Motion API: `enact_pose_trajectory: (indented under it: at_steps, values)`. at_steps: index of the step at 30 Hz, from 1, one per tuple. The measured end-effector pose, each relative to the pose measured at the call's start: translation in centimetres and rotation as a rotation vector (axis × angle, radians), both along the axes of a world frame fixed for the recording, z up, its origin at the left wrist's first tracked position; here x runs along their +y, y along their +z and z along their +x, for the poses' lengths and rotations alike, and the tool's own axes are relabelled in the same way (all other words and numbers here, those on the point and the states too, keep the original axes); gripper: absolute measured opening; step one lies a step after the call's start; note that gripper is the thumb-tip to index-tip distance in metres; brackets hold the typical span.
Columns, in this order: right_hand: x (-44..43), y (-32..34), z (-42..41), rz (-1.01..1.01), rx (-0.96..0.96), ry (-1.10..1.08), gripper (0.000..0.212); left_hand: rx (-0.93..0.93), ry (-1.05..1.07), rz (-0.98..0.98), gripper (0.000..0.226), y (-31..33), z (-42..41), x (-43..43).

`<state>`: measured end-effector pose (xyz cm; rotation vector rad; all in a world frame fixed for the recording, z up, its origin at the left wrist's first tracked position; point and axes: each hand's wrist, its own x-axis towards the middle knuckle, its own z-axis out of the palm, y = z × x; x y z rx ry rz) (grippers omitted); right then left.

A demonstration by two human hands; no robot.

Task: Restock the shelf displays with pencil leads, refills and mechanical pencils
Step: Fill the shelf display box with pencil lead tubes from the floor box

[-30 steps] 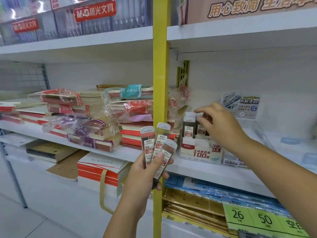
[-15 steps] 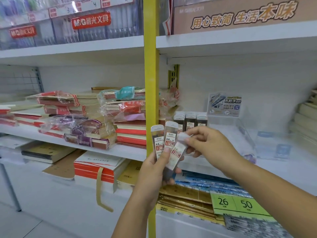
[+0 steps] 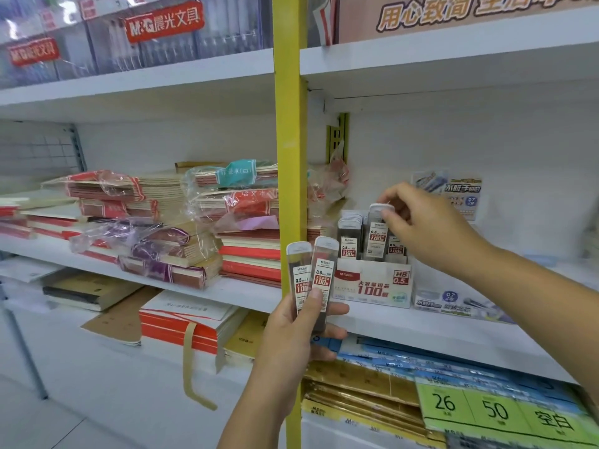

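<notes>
**Restocking under way**

The right hand (image 3: 421, 228) is pinching an M&G 0.5 lead case (image 3: 377, 234) by its white cap, upright in the display box (image 3: 372, 286) marked "HB 0.5" and "100". The left hand (image 3: 291, 341) is gripping two more cases (image 3: 316, 277).
</notes>
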<state>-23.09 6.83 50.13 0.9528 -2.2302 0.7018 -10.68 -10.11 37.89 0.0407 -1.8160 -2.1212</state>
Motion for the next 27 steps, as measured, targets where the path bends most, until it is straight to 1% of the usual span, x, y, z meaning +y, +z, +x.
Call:
enact_pose_trajectory:
  at_steps: [3,7,12,13,15,17,19,21,23,25,27]
  values:
    - [0.0,-0.6,-1.0,0.030,-0.037,-0.026,0.020,-0.014,0.002,-0.011,0.037,-0.1,-0.1,0.0]
    - [0.2,-1.2,-2.3,0.131,0.105,-0.112,0.018,-0.027,-0.005,-0.024,0.039,0.0,0.0,0.1]
    - [0.6,-1.0,-2.8,0.210,0.133,-0.242,0.030,-0.026,-0.019,-0.027,0.041,0.4,0.1,0.7]
    - [0.7,-1.2,-2.5,0.203,0.147,-0.243,0.032,-0.026,-0.023,-0.027,0.041,0.4,0.1,0.8]
    - [0.8,-1.6,-1.1,0.099,0.148,-0.185,0.031,-0.020,-0.038,-0.025,0.041,0.6,0.3,1.1]
    - [0.8,-2.2,0.9,-0.062,0.024,-0.049,0.028,-0.012,-0.051,-0.021,0.042,0.8,0.3,1.4]
    - [0.6,-2.5,3.2,-0.200,-0.206,0.154,0.025,-0.006,-0.064,-0.019,0.044,0.9,0.3,1.6]
    - [0.0,-2.6,4.8,-0.254,-0.418,0.330,0.022,0.004,-0.085,-0.029,0.039,1.0,0.3,1.7]
    - [-0.5,-2.7,5.4,-0.239,-0.549,0.401,0.024,0.013,-0.115,-0.041,0.031,0.9,0.4,1.9]
    - [-0.7,-2.7,5.5,-0.269,-0.584,0.391,0.023,0.013,-0.118,-0.042,0.034,0.8,0.4,1.9]
    - [-0.4,-2.0,5.0,-0.402,-0.487,0.324,0.022,0.000,-0.104,-0.047,0.040,0.8,0.3,1.7]
